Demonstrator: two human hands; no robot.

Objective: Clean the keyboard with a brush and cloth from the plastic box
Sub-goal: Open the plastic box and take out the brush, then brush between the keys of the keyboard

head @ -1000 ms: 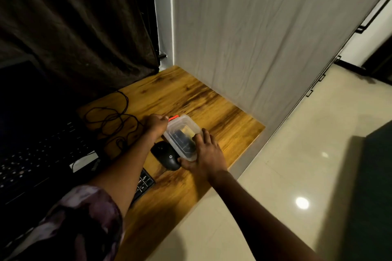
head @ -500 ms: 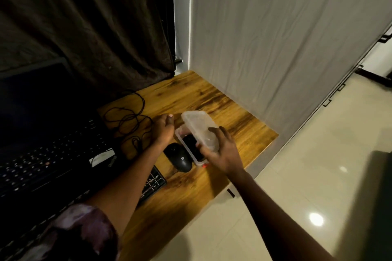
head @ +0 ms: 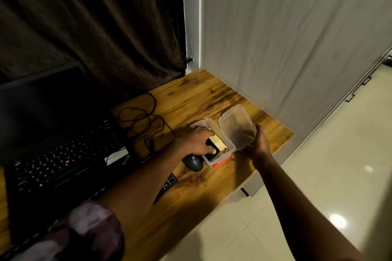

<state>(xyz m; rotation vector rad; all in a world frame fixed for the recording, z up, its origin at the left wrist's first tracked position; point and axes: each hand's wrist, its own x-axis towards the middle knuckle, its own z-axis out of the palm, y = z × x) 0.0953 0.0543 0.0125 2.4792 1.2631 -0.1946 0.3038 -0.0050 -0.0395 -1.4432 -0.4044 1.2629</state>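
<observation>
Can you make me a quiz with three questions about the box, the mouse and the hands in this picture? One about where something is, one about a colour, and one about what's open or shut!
1. Where is the mouse?
A. On the floor
B. On the desk, right beside the plastic box
C. On top of the laptop

2. What colour is the clip on the near end of the plastic box?
A. Red-orange
B. Blue
C. Green

3. Is the box open or shut?
A. Shut, lid clipped on
B. Open, lid held off to the side
C. Open, lid lying on the floor

Answers:
1 B: the mouse sits on the wooden desk against the box's near-left corner.
2 A: the clip shows red-orange.
3 B: the right hand holds the clear lid beside the box while the left hand reaches inside.
</observation>
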